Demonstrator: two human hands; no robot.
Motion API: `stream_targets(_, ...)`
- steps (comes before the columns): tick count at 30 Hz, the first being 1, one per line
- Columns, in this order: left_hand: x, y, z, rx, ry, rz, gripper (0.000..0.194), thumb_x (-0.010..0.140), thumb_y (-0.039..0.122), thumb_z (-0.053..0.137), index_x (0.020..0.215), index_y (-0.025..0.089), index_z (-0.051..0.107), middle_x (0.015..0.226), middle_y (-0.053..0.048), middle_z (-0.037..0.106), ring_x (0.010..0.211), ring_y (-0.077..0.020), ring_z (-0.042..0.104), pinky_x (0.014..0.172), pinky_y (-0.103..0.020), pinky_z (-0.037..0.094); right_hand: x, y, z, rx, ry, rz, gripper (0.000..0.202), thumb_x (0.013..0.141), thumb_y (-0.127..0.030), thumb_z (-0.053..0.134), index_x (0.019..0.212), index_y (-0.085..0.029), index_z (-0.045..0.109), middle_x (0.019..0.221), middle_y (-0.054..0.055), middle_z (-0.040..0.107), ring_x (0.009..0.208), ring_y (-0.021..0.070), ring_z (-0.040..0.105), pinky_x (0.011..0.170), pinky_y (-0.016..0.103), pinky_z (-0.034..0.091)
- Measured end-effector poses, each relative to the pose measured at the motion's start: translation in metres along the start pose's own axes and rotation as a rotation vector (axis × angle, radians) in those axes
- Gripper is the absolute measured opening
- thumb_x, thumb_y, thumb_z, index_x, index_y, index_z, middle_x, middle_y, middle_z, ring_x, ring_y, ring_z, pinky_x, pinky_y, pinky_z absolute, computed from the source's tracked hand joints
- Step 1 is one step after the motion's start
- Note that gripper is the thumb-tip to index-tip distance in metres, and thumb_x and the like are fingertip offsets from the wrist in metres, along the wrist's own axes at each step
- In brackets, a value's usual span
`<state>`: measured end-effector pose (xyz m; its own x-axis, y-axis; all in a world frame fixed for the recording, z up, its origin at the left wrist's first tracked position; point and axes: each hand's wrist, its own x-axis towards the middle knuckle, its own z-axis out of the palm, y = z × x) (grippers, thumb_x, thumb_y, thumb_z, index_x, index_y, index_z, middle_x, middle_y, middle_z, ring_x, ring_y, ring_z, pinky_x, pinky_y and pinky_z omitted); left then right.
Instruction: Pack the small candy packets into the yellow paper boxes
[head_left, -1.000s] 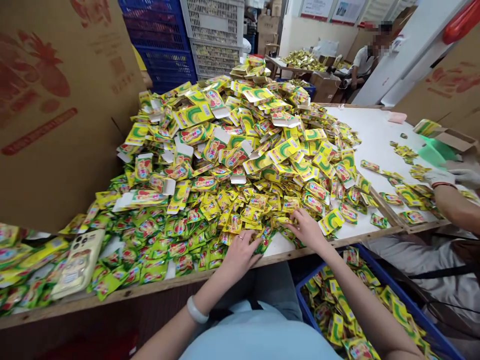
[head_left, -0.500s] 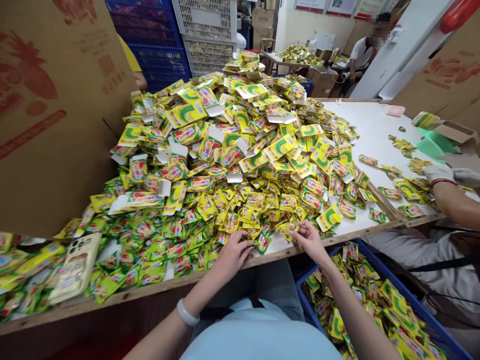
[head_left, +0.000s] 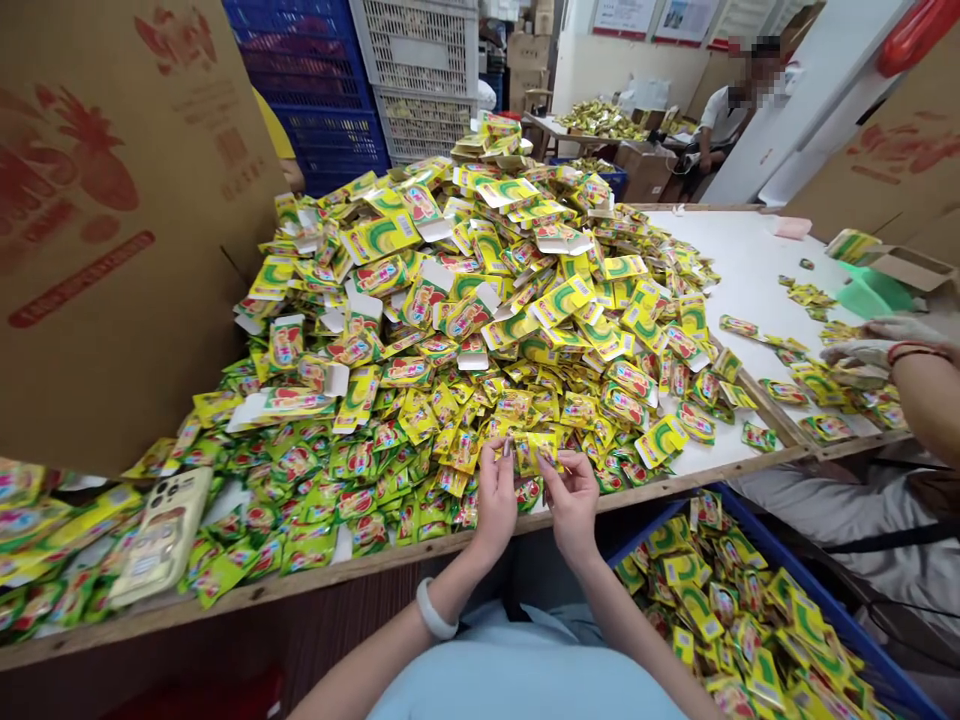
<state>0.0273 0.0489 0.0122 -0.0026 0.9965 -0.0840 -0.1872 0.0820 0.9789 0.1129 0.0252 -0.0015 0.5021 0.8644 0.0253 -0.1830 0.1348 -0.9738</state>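
Between my hands, just above the table's front edge, is a small yellow candy packet (head_left: 535,448). My left hand (head_left: 496,500) is closed on its left end, thumb and fingers pinched. At the other end, my right hand (head_left: 573,497) pinches it too. Loose yellow and green packets (head_left: 375,455) lie around and under both hands. Behind them rises a large heap of small yellow-green printed boxes (head_left: 450,280), several with white end flaps open.
A phone in a cream case (head_left: 166,535) lies on packets at left, beside a tall carton (head_left: 135,260). Below right stands a blue crate (head_left: 817,590) full of filled boxes. A co-worker's gloved hand (head_left: 862,355) is over packets at right. A wooden strip (head_left: 772,410) divides the white tabletop.
My right hand has moved left with the yellow packet, and my left hand has come up to grip its other end. The co-worker's hands have shifted slightly.
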Motion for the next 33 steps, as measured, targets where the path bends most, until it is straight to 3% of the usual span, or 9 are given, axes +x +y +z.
stream_targets(4,-0.001,0.001,-0.005,-0.084,-0.058,-0.062,0.038,0.083,0.053,0.066,0.1,0.019,0.059,0.091,-0.004,0.068,0.088,-0.0186,0.065,0.085,-0.032,0.052,-0.004,0.0,-0.009,-0.059,-0.102,0.004,0.032,0.075,-0.043,0.077,0.081,-0.022,0.053,0.094,0.003,0.051,0.086,0.0165,0.056,0.068,0.026,0.052)
stream_targets(9,-0.012,-0.002,-0.01,0.031,-0.186,0.005,0.035,0.089,0.049,0.058,0.105,0.018,0.064,0.1,-0.009,0.068,0.105,-0.0246,0.061,0.1,-0.04,0.047,-0.003,-0.003,-0.024,-0.101,-0.28,0.05,0.051,0.079,-0.04,0.075,0.12,-0.027,0.049,0.127,0.009,0.055,0.108,0.0207,0.059,0.076,0.029,0.057)
stream_targets(14,-0.011,-0.004,-0.017,0.485,-0.209,0.343,0.04,0.102,0.035,0.032,0.128,0.021,0.06,0.122,-0.012,0.054,0.12,-0.0236,0.05,0.107,-0.044,0.042,0.004,-0.004,-0.034,-0.19,-0.453,0.077,0.03,0.086,-0.043,0.067,0.104,-0.019,0.063,0.081,0.004,0.071,0.074,0.0197,0.068,0.073,0.033,0.057)
stream_targets(17,0.029,0.022,-0.034,0.858,-0.193,0.627,0.042,0.101,0.028,0.041,0.14,0.02,0.051,0.128,-0.014,0.052,0.126,-0.0261,0.046,0.11,-0.049,0.037,0.012,-0.004,-0.049,-0.316,-0.402,0.053,0.031,0.089,-0.047,0.063,0.1,-0.018,0.062,0.057,-0.002,0.063,0.049,0.0155,0.058,0.052,0.027,0.05)
stream_targets(19,0.069,0.046,-0.048,1.111,-0.054,0.778,0.035,0.097,0.019,0.046,0.13,0.018,0.06,0.139,-0.014,0.046,0.139,-0.0323,0.032,0.115,-0.057,0.025,0.017,-0.003,-0.06,-0.378,-0.361,0.056,0.033,0.09,-0.049,0.062,0.104,-0.019,0.057,0.049,-0.006,0.057,0.042,0.0137,0.053,0.045,0.024,0.044)
stream_targets(22,0.123,0.071,-0.064,1.194,-0.063,0.842,0.034,0.094,0.003,0.041,0.113,0.015,0.066,0.15,-0.009,0.041,0.15,-0.0306,0.014,0.12,-0.061,0.005,0.02,-0.002,-0.071,-0.359,-0.347,0.104,0.036,0.09,-0.052,0.062,0.104,-0.021,0.05,0.049,-0.007,0.057,0.039,0.0124,0.051,0.04,0.022,0.04)
stream_targets(25,0.149,0.083,-0.072,1.226,-0.121,0.906,0.028,0.096,0.005,0.042,0.092,0.016,0.068,0.147,-0.004,0.048,0.151,-0.0268,0.011,0.12,-0.061,0.002,0.021,-0.007,-0.073,-0.276,-0.362,0.164,0.038,0.086,-0.052,0.066,0.102,-0.02,0.052,0.052,-0.006,0.059,0.039,0.0119,0.052,0.038,0.022,0.042)
stream_targets(28,0.14,0.094,-0.077,1.199,-0.159,0.962,0.023,0.098,0.012,0.046,0.093,0.018,0.068,0.149,-0.002,0.048,0.152,-0.0259,0.01,0.121,-0.06,0.004,0.024,-0.02,-0.066,-0.143,-0.382,0.212,0.045,0.08,-0.049,0.073,0.109,-0.019,0.057,0.068,0.0,0.068,0.045,0.0146,0.062,0.04,0.026,0.051)
stream_targets(33,0.083,0.1,-0.085,0.962,-0.409,0.881,0.018,0.098,0.024,0.052,0.097,0.021,0.07,0.15,-0.006,0.048,0.148,-0.0267,0.023,0.12,-0.054,0.021,0.036,-0.036,-0.042,-0.097,-0.535,0.082,0.028,0.083,-0.042,0.071,0.101,-0.022,0.064,0.113,0.012,0.07,0.053,0.0151,0.068,0.047,0.032,0.06)
